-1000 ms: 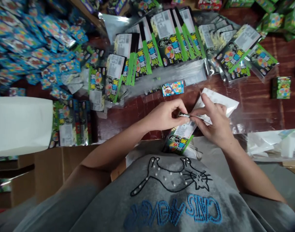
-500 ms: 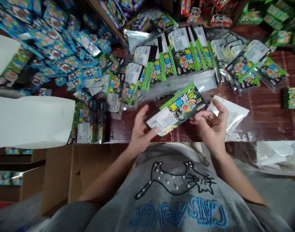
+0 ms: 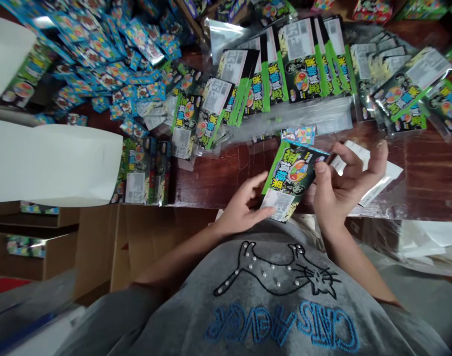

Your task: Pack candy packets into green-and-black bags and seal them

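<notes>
A black and green candy packet point(image 3: 291, 170) with a white label at its lower end is tilted over the table's front edge. My left hand point(image 3: 246, 205) grips its lower left side, thumb on the label. At the packet's upper right corner, my right hand point(image 3: 340, 185) pinches the edge between thumb and fingers. Just beyond the packet's top lies a small blue candy packet point(image 3: 299, 134), partly hidden. A white packet point(image 3: 384, 173) lies on the table behind my right hand.
Black and green packets point(image 3: 302, 74) stand in an overlapping row behind clear plastic film. Small blue packets point(image 3: 107, 64) are heaped at the back left. White curved sheets point(image 3: 55, 163) lie at the left, above cardboard boxes point(image 3: 96, 247).
The held packet has turned steeper, its label end now closer to my body. My right hand has closed on its upper corner. The view has shifted, and the blue packet beyond shows more.
</notes>
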{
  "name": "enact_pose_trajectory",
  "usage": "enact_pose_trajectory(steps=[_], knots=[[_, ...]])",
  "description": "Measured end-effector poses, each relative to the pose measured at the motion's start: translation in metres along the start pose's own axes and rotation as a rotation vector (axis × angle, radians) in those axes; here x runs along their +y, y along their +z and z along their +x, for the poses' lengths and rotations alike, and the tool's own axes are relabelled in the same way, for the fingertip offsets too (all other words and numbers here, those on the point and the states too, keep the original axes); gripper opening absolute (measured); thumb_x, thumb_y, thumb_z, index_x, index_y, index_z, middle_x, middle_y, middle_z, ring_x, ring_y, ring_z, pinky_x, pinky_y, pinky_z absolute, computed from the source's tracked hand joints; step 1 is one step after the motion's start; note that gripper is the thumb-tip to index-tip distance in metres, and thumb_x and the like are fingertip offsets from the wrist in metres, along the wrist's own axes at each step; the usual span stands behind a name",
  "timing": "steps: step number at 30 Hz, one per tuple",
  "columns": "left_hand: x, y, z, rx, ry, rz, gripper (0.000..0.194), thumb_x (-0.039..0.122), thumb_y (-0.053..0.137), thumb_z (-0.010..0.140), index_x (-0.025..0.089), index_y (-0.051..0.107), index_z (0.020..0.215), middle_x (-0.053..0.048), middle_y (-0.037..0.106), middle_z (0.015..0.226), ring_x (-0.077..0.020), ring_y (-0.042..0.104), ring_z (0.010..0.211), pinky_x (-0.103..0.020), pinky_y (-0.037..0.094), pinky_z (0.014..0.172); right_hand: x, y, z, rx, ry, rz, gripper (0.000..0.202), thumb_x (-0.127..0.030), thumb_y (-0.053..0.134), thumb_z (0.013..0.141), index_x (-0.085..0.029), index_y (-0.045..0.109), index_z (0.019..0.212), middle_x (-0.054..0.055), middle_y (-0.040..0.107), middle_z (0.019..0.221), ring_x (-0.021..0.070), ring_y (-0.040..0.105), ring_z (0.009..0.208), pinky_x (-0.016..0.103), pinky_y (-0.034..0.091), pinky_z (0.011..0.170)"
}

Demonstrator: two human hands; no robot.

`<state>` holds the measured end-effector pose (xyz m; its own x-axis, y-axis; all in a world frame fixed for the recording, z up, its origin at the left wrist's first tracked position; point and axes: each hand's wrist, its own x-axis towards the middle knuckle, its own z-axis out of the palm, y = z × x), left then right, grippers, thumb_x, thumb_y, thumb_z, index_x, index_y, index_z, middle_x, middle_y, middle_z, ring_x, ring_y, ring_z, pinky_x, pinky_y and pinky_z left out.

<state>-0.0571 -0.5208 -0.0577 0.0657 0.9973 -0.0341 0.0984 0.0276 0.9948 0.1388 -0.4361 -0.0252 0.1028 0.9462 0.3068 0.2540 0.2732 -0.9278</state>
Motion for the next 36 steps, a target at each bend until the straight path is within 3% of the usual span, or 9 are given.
enact_pose_trajectory(steps=[5, 9, 12, 15, 18, 22, 24, 29, 36], knots=[[0.011, -0.006, 0.033, 0.066, 0.078, -0.011, 0.064, 0.041, 0.073, 0.102, 0.035, 0.045, 0.159, -0.008, 0.069, 0.132, -0.0223, 0.073, 0.112, -0.035, 0.067, 0.092, 0.016, -0.001, -0.007, -0.112, -0.041, 0.013, 0.086, -0.044, 0.069, 0.104, -0.049, 0.016, 0.172, 0.012, 0.062, 0.142, 0.0299, 0.069, 0.127, 0.044, 0.069, 0.092], [0.005, -0.009, 0.034, 0.000, 0.141, -0.030, 0.067, 0.035, 0.075, 0.100, 0.034, 0.043, 0.160, -0.008, 0.069, 0.130, -0.0213, 0.073, 0.109, -0.032, 0.067, 0.088, 0.033, -0.010, -0.012, -0.261, -0.066, 0.088, 0.091, -0.045, 0.071, 0.103, -0.048, 0.015, 0.174, 0.007, 0.070, 0.127, 0.0220, 0.074, 0.097, 0.041, 0.069, 0.084], [0.007, -0.013, 0.031, -0.015, 0.109, 0.012, 0.045, 0.034, 0.072, 0.103, 0.029, 0.058, 0.146, -0.008, 0.070, 0.130, -0.0188, 0.073, 0.105, -0.030, 0.065, 0.085, 0.040, -0.017, -0.009, -0.387, -0.050, 0.105, 0.086, -0.047, 0.070, 0.103, -0.049, 0.021, 0.174, 0.005, 0.073, 0.121, 0.0205, 0.073, 0.090, 0.040, 0.069, 0.081], [0.014, -0.017, 0.039, 0.028, 0.141, 0.085, 0.020, 0.036, 0.068, 0.107, 0.024, 0.070, 0.123, -0.008, 0.073, 0.123, -0.0196, 0.073, 0.112, -0.033, 0.064, 0.095, 0.041, -0.022, 0.000, -0.478, -0.057, 0.070, 0.084, -0.048, 0.068, 0.104, -0.048, 0.022, 0.175, 0.006, 0.075, 0.124, 0.0215, 0.073, 0.091, 0.041, 0.070, 0.082], [0.017, -0.018, 0.050, 0.058, 0.181, 0.059, 0.016, 0.037, 0.068, 0.107, 0.022, 0.072, 0.112, -0.008, 0.076, 0.122, -0.0201, 0.073, 0.118, -0.037, 0.060, 0.107, 0.039, -0.021, 0.009, -0.479, -0.076, 0.025, 0.095, -0.048, 0.066, 0.104, -0.046, 0.006, 0.177, 0.009, 0.069, 0.142, 0.0244, 0.075, 0.109, 0.045, 0.069, 0.093], [0.011, -0.019, 0.056, 0.088, 0.160, -0.020, 0.034, 0.040, 0.075, 0.103, 0.024, 0.065, 0.132, -0.005, 0.077, 0.115, -0.0181, 0.076, 0.112, -0.033, 0.061, 0.101, 0.034, -0.021, 0.012, -0.546, -0.061, 0.001, 0.095, -0.046, 0.057, 0.109, -0.041, -0.009, 0.177, 0.010, 0.070, 0.145, 0.0252, 0.076, 0.118, 0.048, 0.069, 0.100], [0.011, -0.020, 0.056, 0.067, 0.154, -0.001, 0.037, 0.039, 0.076, 0.102, 0.025, 0.066, 0.135, -0.005, 0.077, 0.115, -0.0177, 0.076, 0.111, -0.032, 0.061, 0.100, 0.031, -0.023, 0.012, -0.579, -0.062, 0.006, 0.093, -0.046, 0.057, 0.109, -0.038, -0.005, 0.178, 0.009, 0.075, 0.136, 0.0249, 0.078, 0.114, 0.048, 0.068, 0.103], [0.027, -0.021, 0.059, 0.002, 0.103, 0.073, 0.019, 0.038, 0.075, 0.102, 0.019, 0.074, 0.097, -0.008, 0.081, 0.112, -0.0166, 0.076, 0.105, -0.032, 0.060, 0.096, 0.021, -0.027, 0.016, -0.580, -0.041, 0.035, 0.089, -0.050, 0.065, 0.106, -0.039, 0.013, 0.177, 0.005, 0.080, 0.120, 0.0220, 0.080, 0.101, 0.043, 0.069, 0.096], [0.052, -0.022, 0.078, -0.075, -0.042, 0.069, 0.013, 0.028, 0.076, 0.095, 0.016, 0.074, 0.097, -0.006, 0.082, 0.096, -0.0140, 0.076, 0.086, -0.027, 0.061, 0.081, 0.014, -0.027, 0.036, -0.620, 0.151, 0.128, 0.098, -0.046, 0.081, 0.096, -0.047, 0.022, 0.174, -0.001, 0.079, 0.095, 0.0206, 0.076, 0.082, 0.038, 0.069, 0.079]])
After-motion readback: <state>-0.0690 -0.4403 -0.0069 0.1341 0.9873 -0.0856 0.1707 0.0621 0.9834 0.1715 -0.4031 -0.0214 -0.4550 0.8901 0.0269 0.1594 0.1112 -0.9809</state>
